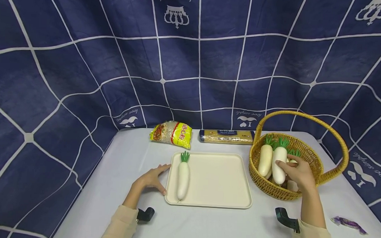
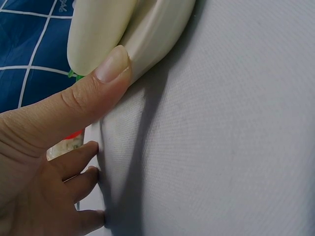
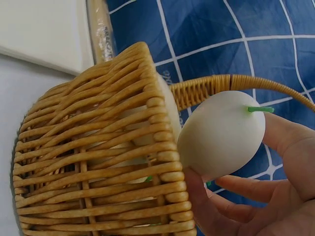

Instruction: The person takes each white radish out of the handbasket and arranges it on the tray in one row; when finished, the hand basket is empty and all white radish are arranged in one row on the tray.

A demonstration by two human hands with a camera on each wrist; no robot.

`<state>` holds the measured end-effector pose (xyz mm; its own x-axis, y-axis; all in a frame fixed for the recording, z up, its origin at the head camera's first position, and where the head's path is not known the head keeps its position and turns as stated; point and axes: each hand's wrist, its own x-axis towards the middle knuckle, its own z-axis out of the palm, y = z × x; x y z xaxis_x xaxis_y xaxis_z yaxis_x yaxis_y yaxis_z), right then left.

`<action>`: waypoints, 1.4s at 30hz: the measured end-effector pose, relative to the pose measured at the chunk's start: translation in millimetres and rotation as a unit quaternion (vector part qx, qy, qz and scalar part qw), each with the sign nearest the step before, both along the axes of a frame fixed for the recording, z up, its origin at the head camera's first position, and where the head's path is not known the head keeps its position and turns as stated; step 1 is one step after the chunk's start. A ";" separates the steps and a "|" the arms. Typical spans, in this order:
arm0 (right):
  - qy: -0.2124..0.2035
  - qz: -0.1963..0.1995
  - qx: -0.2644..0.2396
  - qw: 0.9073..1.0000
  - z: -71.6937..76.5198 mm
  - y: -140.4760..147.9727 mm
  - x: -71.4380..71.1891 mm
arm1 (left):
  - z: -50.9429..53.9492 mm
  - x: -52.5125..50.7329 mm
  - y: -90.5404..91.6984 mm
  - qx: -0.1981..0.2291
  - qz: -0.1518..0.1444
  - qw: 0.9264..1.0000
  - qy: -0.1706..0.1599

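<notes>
On the cream tray (image 1: pixel 218 180) a white radish (image 1: pixel 183 180) with a green top lies lengthwise near the left side. My left hand (image 1: pixel 152 177) rests at that side of the tray, fingers spread, with the thumb against its rim. At the right, my right hand (image 1: pixel 301 173) reaches into the wicker basket (image 1: pixel 270 191) and grips a white radish (image 1: pixel 279 169) between thumb and fingers. In the right wrist view this radish (image 3: pixel 221 137) stands above the basket's rim. Another radish (image 1: pixel 265 159), yellower, lies left of it; others are partly hidden by the hand.
Behind the tray lie a yellow food packet (image 1: pixel 172 134) and a long noodle packet (image 1: pixel 227 136). The basket's tall handle (image 1: pixel 305 117) arches over it. A small purple wrapper (image 1: pixel 348 224) lies at the right front. A blue checked curtain (image 1: pixel 218 63) hangs behind the table.
</notes>
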<state>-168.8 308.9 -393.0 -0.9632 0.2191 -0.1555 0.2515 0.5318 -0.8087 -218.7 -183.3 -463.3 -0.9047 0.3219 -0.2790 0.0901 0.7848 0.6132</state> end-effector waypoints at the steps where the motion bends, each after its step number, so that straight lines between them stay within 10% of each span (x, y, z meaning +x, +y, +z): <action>1: -0.001 0.000 -0.003 1.000 0.9 -0.7 0.3 | 0.0 -0.1 0.0 0.000 0.000 1.000 0.000; 42: 0.029 0.042 -0.023 0.998 4.6 -38.1 5.1 | -0.5 -0.1 -0.4 0.009 0.003 1.000 -0.003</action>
